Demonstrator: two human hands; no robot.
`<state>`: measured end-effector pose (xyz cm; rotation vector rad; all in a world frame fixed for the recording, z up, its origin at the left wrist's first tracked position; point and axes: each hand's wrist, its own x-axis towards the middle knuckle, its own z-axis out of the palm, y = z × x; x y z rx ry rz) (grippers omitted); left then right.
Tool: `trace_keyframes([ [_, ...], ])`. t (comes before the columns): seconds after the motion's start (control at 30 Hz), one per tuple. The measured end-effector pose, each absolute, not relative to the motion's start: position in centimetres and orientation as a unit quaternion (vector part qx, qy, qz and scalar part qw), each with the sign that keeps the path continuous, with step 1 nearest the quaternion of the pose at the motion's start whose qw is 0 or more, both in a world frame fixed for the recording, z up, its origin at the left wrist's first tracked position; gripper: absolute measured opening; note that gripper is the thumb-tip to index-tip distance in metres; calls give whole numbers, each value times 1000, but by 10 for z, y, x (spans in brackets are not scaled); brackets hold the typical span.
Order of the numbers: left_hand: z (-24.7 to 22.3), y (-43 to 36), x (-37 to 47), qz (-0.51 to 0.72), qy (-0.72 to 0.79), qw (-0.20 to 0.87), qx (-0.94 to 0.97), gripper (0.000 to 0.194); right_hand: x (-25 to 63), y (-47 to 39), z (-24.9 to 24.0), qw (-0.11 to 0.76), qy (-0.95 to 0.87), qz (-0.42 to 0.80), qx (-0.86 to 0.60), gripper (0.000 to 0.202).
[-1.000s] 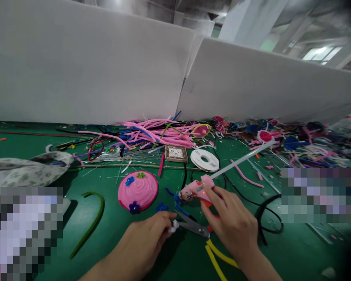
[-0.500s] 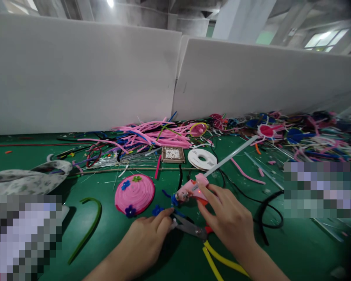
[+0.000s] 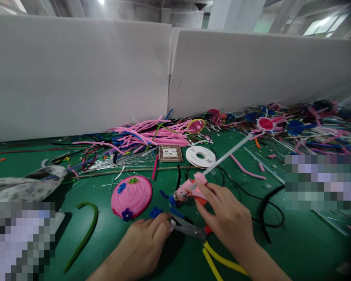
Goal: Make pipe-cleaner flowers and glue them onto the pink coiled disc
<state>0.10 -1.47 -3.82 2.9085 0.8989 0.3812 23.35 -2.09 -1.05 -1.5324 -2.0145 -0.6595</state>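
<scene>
My right hand (image 3: 229,214) grips a pink hot glue gun (image 3: 190,190) with a small red light lit on it. A long clear glue stick (image 3: 226,155) runs out of its back. My left hand (image 3: 143,242) is closed in a pinch below the nozzle; a small whitish bit shows at the thumb, and what the fingers hold is mostly hidden. A blue pipe-cleaner flower (image 3: 155,212) shows just beyond those fingers. Yellow-handled scissors (image 3: 193,231) lie between my hands, blades toward the left fingertips. Left of them rests a pink coiled disc (image 3: 131,195) bearing blue and green flowers.
A green bent pipe cleaner (image 3: 90,230) lies at left, near a patterned cloth (image 3: 26,182). Behind are a bead-filled square box (image 3: 171,153), a white spool (image 3: 200,156) and piled pink pipe cleaners (image 3: 146,132). A white partition (image 3: 78,78) stands at the back.
The view has shifted slightly. My left hand has drawn a little down, away from the glue gun's nozzle. My right hand keeps its hold on the glue gun.
</scene>
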Motion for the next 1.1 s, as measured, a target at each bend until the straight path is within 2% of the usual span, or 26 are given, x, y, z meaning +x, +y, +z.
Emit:
trace_keyframes([
  [0.47, -30, -12, 7, 76, 279, 47, 956, 28, 234, -21, -8, 252, -745, -245, -567, 36],
  [0.7, -28, -13, 3, 103, 257, 22, 961, 27, 234, -22, -8, 241, -749, -246, -566, 36],
  [1.1, -32, -14, 3, 88, 282, 62, 953, 24, 235, -23, -9, 238, -744, -241, -576, 36],
])
